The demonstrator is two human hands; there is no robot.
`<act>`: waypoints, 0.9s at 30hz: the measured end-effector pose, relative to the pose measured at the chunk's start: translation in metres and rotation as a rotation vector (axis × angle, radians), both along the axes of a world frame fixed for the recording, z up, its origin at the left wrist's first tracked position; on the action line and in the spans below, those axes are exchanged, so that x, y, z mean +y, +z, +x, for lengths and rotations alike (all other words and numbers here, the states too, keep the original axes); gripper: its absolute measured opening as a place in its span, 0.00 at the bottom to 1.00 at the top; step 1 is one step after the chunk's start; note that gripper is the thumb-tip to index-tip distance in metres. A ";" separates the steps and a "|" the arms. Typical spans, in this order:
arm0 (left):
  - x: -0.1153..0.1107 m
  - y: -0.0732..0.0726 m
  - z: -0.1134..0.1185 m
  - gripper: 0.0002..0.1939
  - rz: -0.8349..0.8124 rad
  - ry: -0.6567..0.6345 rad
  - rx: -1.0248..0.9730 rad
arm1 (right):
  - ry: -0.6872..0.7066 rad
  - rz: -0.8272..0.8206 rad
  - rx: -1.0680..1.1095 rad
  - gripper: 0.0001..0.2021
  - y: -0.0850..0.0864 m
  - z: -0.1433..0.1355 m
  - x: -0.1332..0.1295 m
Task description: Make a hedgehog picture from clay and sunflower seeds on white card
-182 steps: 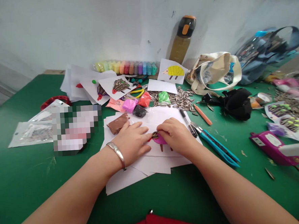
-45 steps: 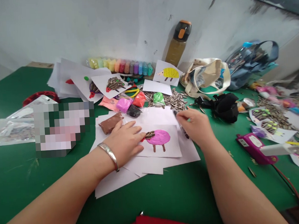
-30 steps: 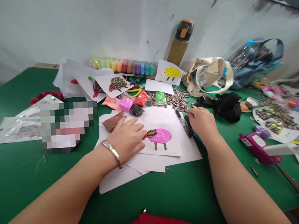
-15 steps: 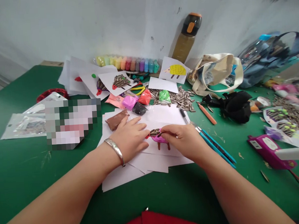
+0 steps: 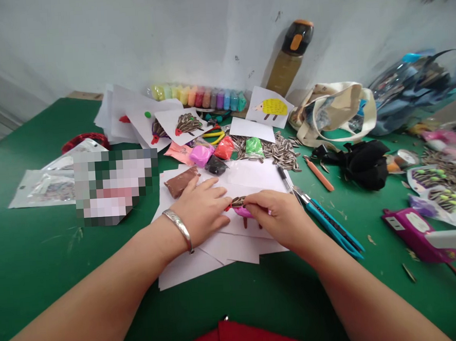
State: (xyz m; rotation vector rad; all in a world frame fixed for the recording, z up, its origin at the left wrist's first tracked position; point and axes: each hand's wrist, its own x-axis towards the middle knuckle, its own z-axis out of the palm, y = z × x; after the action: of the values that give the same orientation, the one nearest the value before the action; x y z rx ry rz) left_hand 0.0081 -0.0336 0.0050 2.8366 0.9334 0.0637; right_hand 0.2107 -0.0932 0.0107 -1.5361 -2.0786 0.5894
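My left hand [image 5: 200,209], a silver bangle at its wrist, lies flat on the stacked white paper [image 5: 203,272] with its fingers spread. Its fingertips reach the red head end of a small clay animal [image 5: 243,210]. That figure has a pink body, brown legs and striped sunflower seeds set on its back. Thumb and forefinger of my right hand [image 5: 279,213] are pinched at the body's right side, on a sunflower seed mostly covered by the fingers. A packet of brown clay [image 5: 181,182] rests just beyond my left hand.
Behind the paper are a pile of sunflower seeds [image 5: 283,151] and clay packets, including green [image 5: 254,147]. To the right lie a pen [image 5: 284,178], a blue-handled tool [image 5: 332,226], an orange stick [image 5: 320,175] and a purple glue gun [image 5: 417,236]. A bottle [image 5: 288,58] leans against the wall.
The view has shifted slightly, so everything appears a little further right. My right fingers have pressed closer over the figure's back, covering more of the seed; my left hand stays put.
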 end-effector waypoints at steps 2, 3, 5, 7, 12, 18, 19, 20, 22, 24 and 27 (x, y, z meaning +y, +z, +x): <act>0.000 0.001 0.000 0.12 0.003 -0.001 -0.004 | 0.022 -0.031 0.017 0.08 0.002 0.000 -0.001; 0.000 0.001 0.000 0.12 0.006 -0.003 -0.005 | 0.021 -0.040 0.020 0.08 0.002 0.000 -0.002; 0.000 0.002 -0.001 0.12 0.012 -0.006 -0.002 | 0.014 -0.052 0.024 0.08 0.001 -0.001 -0.002; 0.000 0.003 0.000 0.11 0.012 -0.010 0.003 | 0.012 -0.058 0.028 0.08 -0.001 -0.002 -0.002; -0.001 0.002 0.000 0.10 0.012 -0.012 -0.002 | 0.008 -0.028 0.028 0.08 -0.005 -0.005 0.001; -0.001 -0.001 0.001 0.10 0.006 -0.014 0.011 | 0.033 -0.005 -0.079 0.09 -0.012 -0.007 0.001; -0.001 -0.001 0.000 0.10 0.005 -0.014 0.015 | 0.037 0.003 -0.110 0.10 -0.013 -0.007 0.001; -0.001 -0.002 0.000 0.10 0.006 -0.016 0.017 | 0.041 0.012 -0.139 0.10 -0.014 -0.007 0.001; -0.001 -0.002 0.000 0.10 0.008 -0.018 0.017 | 0.052 0.029 -0.185 0.10 -0.014 -0.007 0.000; -0.001 -0.003 0.001 0.10 0.008 -0.018 0.017 | 0.064 0.045 -0.214 0.11 -0.013 -0.008 -0.001; -0.002 -0.003 0.001 0.11 0.006 -0.017 0.019 | 0.080 0.088 -0.253 0.11 -0.013 -0.011 -0.001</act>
State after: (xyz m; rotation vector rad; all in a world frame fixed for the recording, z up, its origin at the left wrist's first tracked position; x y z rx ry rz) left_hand 0.0088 -0.0352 0.0016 2.8553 0.9145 0.0383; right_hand 0.2002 -0.0946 -0.0024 -1.5505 -2.3290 0.3399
